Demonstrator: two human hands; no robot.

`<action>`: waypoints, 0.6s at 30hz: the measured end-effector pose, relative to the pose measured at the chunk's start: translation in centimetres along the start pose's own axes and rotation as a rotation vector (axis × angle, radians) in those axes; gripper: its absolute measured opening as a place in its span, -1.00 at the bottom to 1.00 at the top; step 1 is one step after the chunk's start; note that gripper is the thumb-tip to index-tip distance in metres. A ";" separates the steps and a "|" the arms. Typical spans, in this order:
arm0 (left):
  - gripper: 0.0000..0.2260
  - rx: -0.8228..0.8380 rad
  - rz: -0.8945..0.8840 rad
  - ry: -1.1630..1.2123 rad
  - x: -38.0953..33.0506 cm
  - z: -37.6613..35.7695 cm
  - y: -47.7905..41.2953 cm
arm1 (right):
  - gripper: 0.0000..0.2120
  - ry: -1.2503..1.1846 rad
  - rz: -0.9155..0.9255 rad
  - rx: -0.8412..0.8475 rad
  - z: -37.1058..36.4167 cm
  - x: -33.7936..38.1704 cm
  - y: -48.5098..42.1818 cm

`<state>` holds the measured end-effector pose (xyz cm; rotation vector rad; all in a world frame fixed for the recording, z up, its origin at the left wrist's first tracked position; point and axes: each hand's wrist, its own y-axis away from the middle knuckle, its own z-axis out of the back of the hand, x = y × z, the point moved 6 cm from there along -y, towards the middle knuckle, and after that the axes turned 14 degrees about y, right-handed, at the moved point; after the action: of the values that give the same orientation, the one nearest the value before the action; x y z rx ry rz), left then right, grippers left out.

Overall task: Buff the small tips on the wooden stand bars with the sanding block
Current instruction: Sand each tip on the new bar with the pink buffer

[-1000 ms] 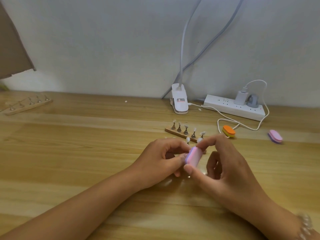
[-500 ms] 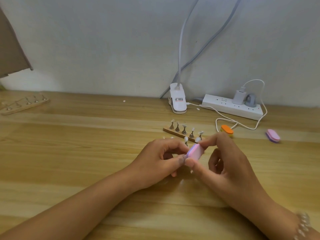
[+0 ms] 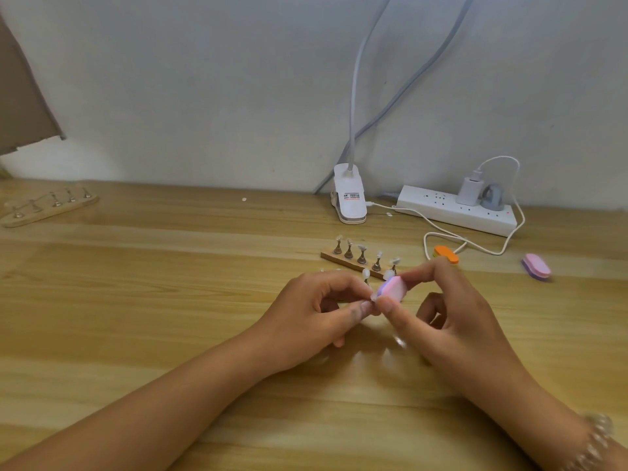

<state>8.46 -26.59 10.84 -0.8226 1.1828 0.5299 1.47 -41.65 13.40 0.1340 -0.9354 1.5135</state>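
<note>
Right hand (image 3: 452, 321) pinches sanding block (image 3: 392, 289); left hand (image 3: 316, 317) pinches small tip (image 3: 373, 297). Best to use short light strokes, keeping tip steady, near wooden bar (image 3: 353, 263).

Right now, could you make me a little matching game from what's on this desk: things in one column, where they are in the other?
Things:
1. sanding block
2. orange block
3. power strip
4. spare wooden stand

Places:
a. against the wall, charger plugged in
b. pinched in the right hand
c. far left of the table
d. by the white cable

Pairs: 1-b, 2-d, 3-a, 4-c.
</note>
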 end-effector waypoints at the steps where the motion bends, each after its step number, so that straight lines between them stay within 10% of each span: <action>1: -0.91 0.004 0.000 0.008 0.0 0.0 0.0 | -0.60 0.007 -0.011 -0.016 0.1 -0.1 -0.1; 18: -0.91 -0.017 -0.001 0.025 0.0 0.2 0.1 | -0.60 0.064 0.022 -0.023 0.0 0.2 0.2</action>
<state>8.55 -26.39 10.83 -0.8466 1.2027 0.5307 1.25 -41.43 13.45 0.0582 -0.9052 1.5185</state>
